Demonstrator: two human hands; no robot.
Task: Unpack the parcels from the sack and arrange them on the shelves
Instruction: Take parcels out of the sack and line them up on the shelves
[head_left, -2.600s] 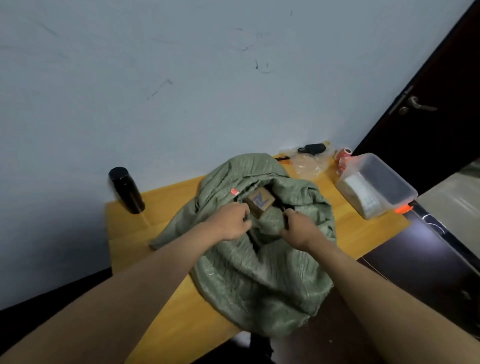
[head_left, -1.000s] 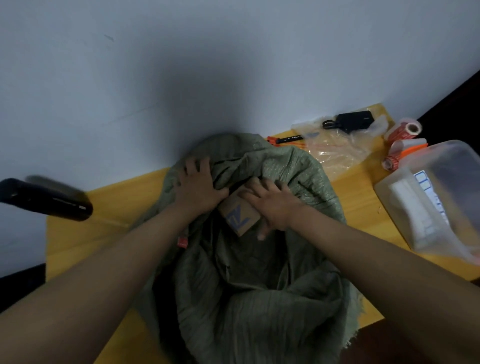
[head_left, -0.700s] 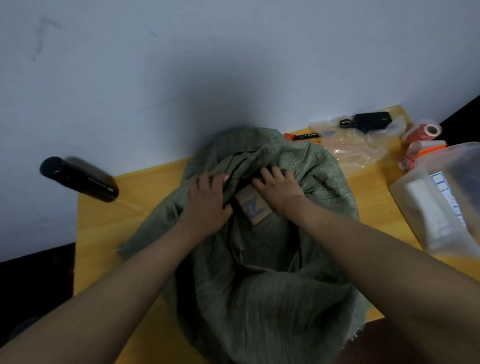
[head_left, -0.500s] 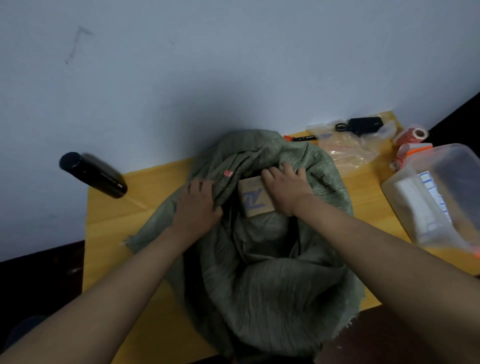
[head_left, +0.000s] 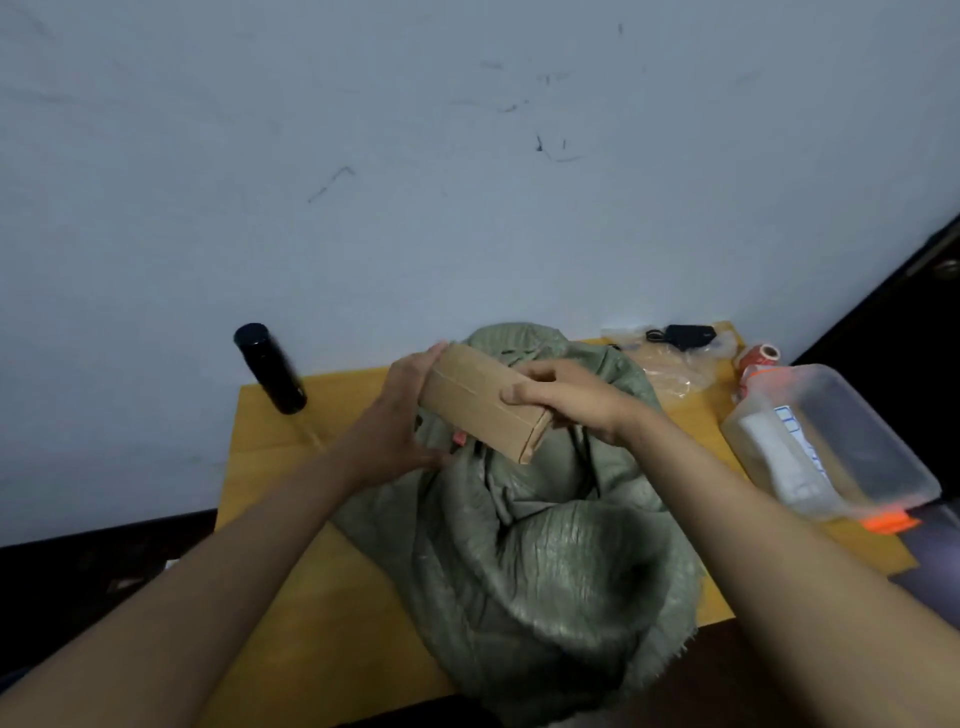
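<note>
A green woven sack (head_left: 540, 551) lies crumpled on the yellow wooden table (head_left: 311, 597), its mouth open toward me. Above the mouth I hold a flat brown cardboard parcel (head_left: 475, 408), tilted down to the right and clear of the sack. My left hand (head_left: 402, 415) grips its left end. My right hand (head_left: 566, 397) clasps its right side, fingers over the top face. What else is inside the sack is hidden. No shelves are in view.
A black bottle (head_left: 270, 369) stands at the table's back left by the white wall. At the right lie a clear lidded plastic box (head_left: 841, 447) with an orange clip, red tape rolls (head_left: 758, 358), a plastic bag (head_left: 670, 366) and a small black device (head_left: 688, 335). A dark door (head_left: 914, 312) is far right.
The parcel was in the sack's mouth under my right hand. It is now lifted out and held above the sack by both hands; my left hand has let go of the sack's rim.
</note>
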